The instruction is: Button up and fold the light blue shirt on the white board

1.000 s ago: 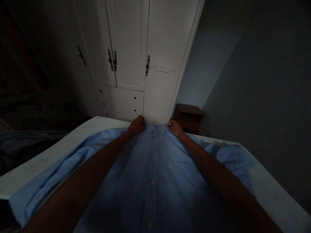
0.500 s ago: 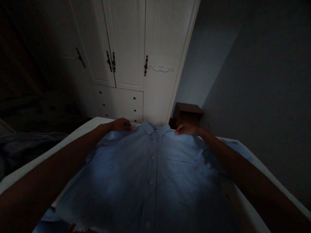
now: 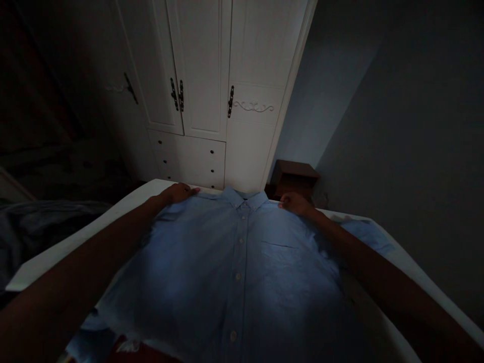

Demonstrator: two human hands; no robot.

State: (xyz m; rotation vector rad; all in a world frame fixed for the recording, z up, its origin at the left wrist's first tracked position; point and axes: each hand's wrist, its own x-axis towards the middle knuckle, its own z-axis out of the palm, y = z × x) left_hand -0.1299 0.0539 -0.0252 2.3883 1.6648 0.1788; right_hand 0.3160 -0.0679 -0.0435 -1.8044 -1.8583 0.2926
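The light blue button-up cotton shirt (image 3: 242, 262) was plain, with a row of small pale round buttons (image 3: 238, 277) down its middle. The flat table top (image 3: 56, 254) beneath was white. The tall wooden wardrobe (image 3: 204, 65), far off, was white too, with dark metal handles (image 3: 230, 101) and a pale scroll ornament (image 3: 253, 107). To its right, the small wooden nightstand (image 3: 293, 176) was brown and the bare wall (image 3: 397, 126) dull grey-blue.

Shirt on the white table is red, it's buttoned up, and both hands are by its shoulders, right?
Not quite. The shirt is light blue, not red, as the head view shows. The rest holds: it lies buttoned up on the white table, with the left hand and the right hand at its shoulders.
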